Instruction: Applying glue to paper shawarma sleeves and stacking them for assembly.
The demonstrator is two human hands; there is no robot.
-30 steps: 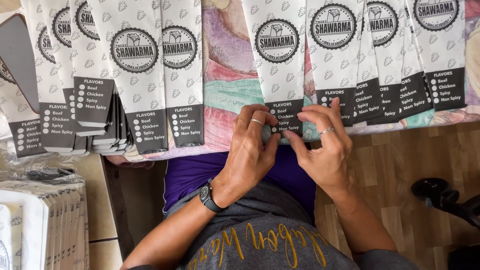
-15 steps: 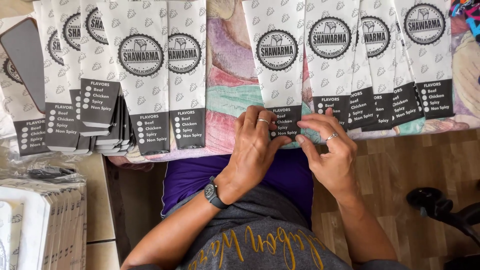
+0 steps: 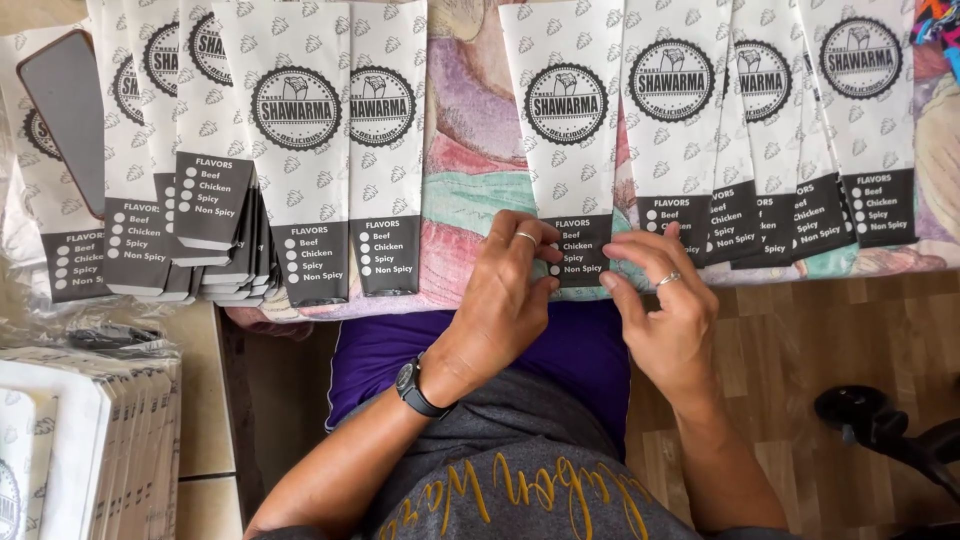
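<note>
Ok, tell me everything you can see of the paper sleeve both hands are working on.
The paper sleeve is a long, narrow white bag printed with small grey leaf marks, a round black emblem in its upper half and a dark band with four white dots at its lower end. It lies flat and lengthwise on the patterned cloth, its lower end at the table edge. The left hand and right hand pinch that dark lower end from either side. More sleeves overlap its right side.

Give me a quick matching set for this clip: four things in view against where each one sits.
1 wristwatch
2 ring
3 phone
4 paper sleeve being handled

A far left, lying on sleeves
B on the left hand's wrist
C centre, lower end under both hands
D on a finger of the right hand

Pairs: 1-B, 2-D, 3-A, 4-C
</note>
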